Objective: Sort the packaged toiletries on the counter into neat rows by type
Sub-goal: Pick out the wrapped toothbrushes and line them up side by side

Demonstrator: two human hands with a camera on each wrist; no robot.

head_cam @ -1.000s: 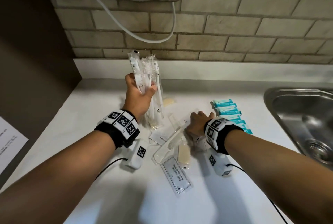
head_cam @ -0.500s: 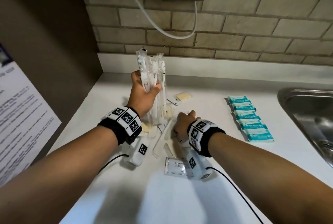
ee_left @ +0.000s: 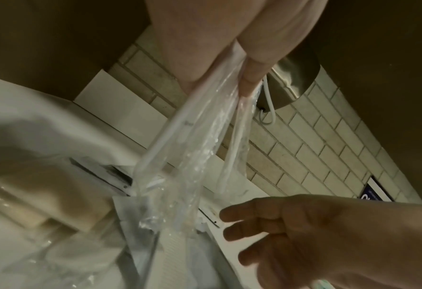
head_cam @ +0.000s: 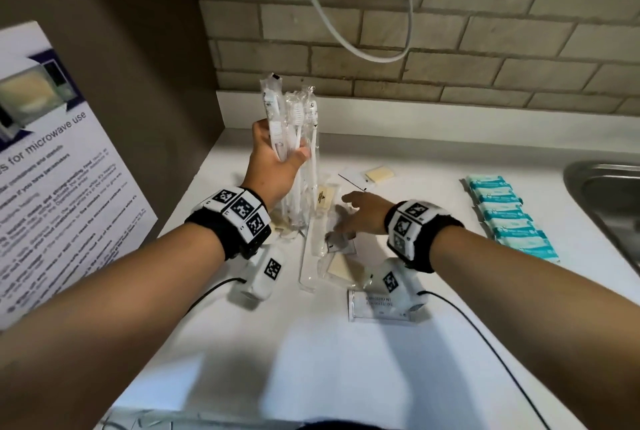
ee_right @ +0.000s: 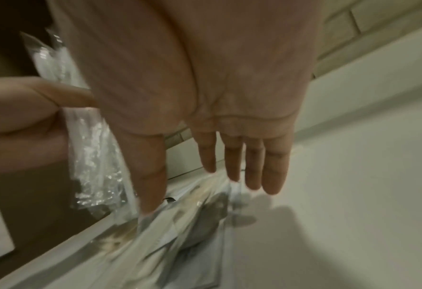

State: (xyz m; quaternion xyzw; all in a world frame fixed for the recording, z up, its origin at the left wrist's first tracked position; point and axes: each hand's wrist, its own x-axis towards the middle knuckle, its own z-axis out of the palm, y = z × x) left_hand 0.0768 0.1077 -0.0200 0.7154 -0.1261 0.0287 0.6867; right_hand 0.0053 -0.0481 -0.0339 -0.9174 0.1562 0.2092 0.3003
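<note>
Clear plastic everywhere on this white tabletop (head_cam: 467, 291). The left hand (head_cam: 273, 166) is raised above the back left part of it, fingers (head_cam: 259, 126) and thumb curled round a bundle of wrapped toothbrushes (head_cam: 294, 125) held upright, bristle ends up, wrapper tails dangling down near the pile below. In the left wrist view you can see the wrappers (ee_left: 192, 148) hanging out from under the curled fingers (ee_left: 251, 78), pretty crinkly.

The right hand (head_cam: 363, 215) is flat and spread, fingers (ee_right: 254, 162) straight and holding nothing, palm down over the loose pile (head_cam: 329, 249) of clear packets in the middle of the tabletop. Right wrist view is blurry, so I can't tell for sure whether the fingertips actually touch the packets or just hover over them. The pile has a long clear sleeve (head_cam: 309, 256) lying front to back, a packet with a pale yellow pad (head_cam: 341, 267) just right of it, and a labelled flat sachet (head_cam: 374, 306) nearest the person, partly under the right wrist camera.

A separate small yellow packet (head_cam: 379, 174) sits further back, apart from the pile. Over on the right, well apart from all that, the teal soap packets (head_cam: 509, 218) are lined up in one tidy row running front to back, just beside the steel sink (head_cam: 609, 194). A microwave-use poster (head_cam: 52, 170) hangs on the left wall, with brick tile (head_cam: 450, 59) behind.
</note>
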